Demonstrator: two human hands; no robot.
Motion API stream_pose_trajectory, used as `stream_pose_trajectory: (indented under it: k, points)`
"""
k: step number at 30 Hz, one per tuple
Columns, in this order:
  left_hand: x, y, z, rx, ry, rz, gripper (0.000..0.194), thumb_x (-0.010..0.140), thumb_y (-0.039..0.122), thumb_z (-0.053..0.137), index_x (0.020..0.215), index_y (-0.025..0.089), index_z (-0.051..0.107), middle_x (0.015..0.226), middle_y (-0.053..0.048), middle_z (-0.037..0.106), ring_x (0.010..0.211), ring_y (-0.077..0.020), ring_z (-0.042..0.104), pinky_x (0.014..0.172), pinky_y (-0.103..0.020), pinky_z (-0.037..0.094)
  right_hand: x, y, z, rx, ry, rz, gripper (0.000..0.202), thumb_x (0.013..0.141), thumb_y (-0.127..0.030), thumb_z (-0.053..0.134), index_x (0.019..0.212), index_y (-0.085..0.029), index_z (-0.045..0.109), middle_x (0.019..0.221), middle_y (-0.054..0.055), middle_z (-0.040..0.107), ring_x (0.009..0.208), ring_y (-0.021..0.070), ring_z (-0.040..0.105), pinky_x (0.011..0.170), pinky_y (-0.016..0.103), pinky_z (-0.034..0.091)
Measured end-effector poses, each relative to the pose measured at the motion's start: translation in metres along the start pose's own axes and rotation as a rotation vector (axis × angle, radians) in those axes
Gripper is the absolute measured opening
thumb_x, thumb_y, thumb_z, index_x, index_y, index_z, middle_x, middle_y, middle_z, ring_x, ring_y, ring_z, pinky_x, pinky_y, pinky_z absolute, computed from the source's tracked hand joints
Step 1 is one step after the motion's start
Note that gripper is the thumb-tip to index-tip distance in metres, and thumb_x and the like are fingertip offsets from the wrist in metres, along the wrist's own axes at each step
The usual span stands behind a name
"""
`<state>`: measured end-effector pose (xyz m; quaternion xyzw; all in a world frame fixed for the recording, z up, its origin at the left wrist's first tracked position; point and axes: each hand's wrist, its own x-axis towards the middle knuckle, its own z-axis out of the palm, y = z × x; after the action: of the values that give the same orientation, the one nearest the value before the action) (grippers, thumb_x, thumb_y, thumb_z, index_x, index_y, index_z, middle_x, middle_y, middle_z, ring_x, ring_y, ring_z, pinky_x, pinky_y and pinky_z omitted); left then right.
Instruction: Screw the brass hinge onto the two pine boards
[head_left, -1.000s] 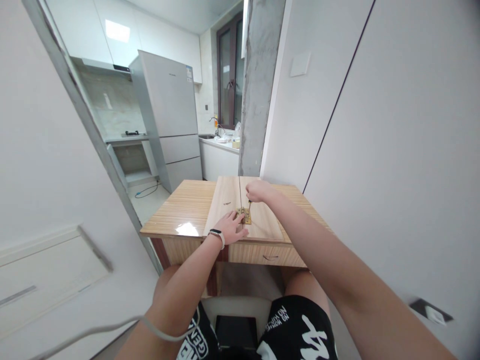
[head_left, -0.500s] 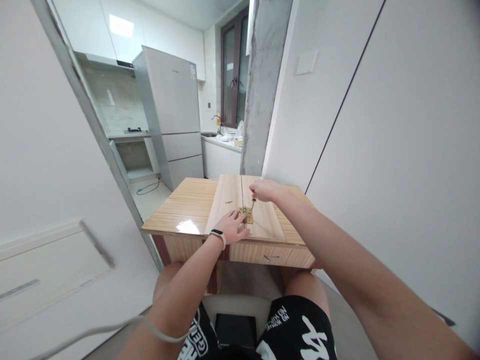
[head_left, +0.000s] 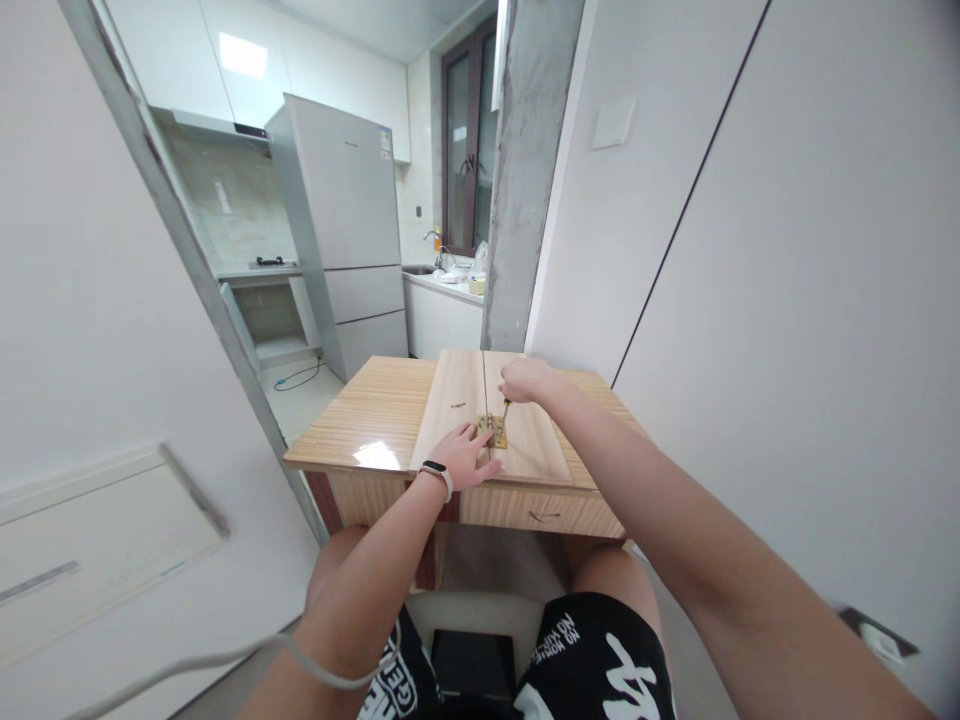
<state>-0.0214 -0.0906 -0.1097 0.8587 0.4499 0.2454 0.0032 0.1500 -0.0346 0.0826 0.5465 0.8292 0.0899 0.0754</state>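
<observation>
Right hand [head_left: 526, 380] barely shifted, gripping screwdriver [head_left: 506, 407] | left hand [head_left: 465, 456] spread, touching hinge [head_left: 500, 434]

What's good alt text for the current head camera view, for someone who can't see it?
A seated person's right hand holds a slim screwdriver at a brass-coloured hinge on two pale boards, the left hand touching it. The boards lie on a wooden table; a grey refrigerator stands beyond.

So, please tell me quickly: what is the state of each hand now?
Left hand: open, laid on the wooden boards, touching the hinge.
Right hand: closed, holding a screwdriver that points down at the hinge.
</observation>
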Motion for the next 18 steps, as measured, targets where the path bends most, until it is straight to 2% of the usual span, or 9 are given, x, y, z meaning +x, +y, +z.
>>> stream_pose_trajectory:
  k: [3,7,13,18]
  points:
    - [0.0,-0.001,0.0,0.013,-0.001,0.003,0.076,0.092,0.072,0.045,0.149,0.022,0.049,0.144,-0.015,0.055,0.139,-0.0347,0.043,0.117,-0.053,0.033,0.001,0.0,0.002,-0.004,-0.05,-0.002,0.041,0.092,-0.036,0.063,0.128,-0.015,0.068,0.13,0.021,0.067,0.121,0.0328,0.063,0.097,0.038,0.048]
    - [0.0,-0.003,0.0,0.015,0.01,0.01,0.075,0.092,0.071,0.046,0.148,0.022,0.05,0.141,-0.015,0.057,0.138,-0.0338,0.045,0.117,-0.051,0.035,-0.005,0.003,0.006,-0.037,-0.064,-0.105,0.046,0.091,-0.024,0.062,0.136,-0.016,0.06,0.133,0.021,0.064,0.113,0.0305,0.066,0.09,0.037,0.05]
    - [0.001,-0.005,0.001,0.0,0.004,-0.006,0.075,0.09,0.073,0.048,0.147,0.023,0.051,0.143,-0.014,0.056,0.138,-0.0333,0.045,0.117,-0.052,0.034,-0.016,0.01,0.007,-0.083,0.053,-0.223,0.026,0.094,-0.021,0.056,0.115,-0.019,0.071,0.121,0.016,0.066,0.108,0.0265,0.066,0.087,0.032,0.048]
    - [0.001,-0.007,0.004,-0.013,0.007,-0.007,0.076,0.09,0.073,0.049,0.147,0.023,0.052,0.143,-0.014,0.056,0.139,-0.0332,0.045,0.118,-0.052,0.033,-0.013,0.009,0.006,-0.06,0.023,-0.23,0.023,0.094,-0.023,0.059,0.11,-0.02,0.075,0.119,0.013,0.068,0.107,0.0248,0.066,0.087,0.03,0.048]
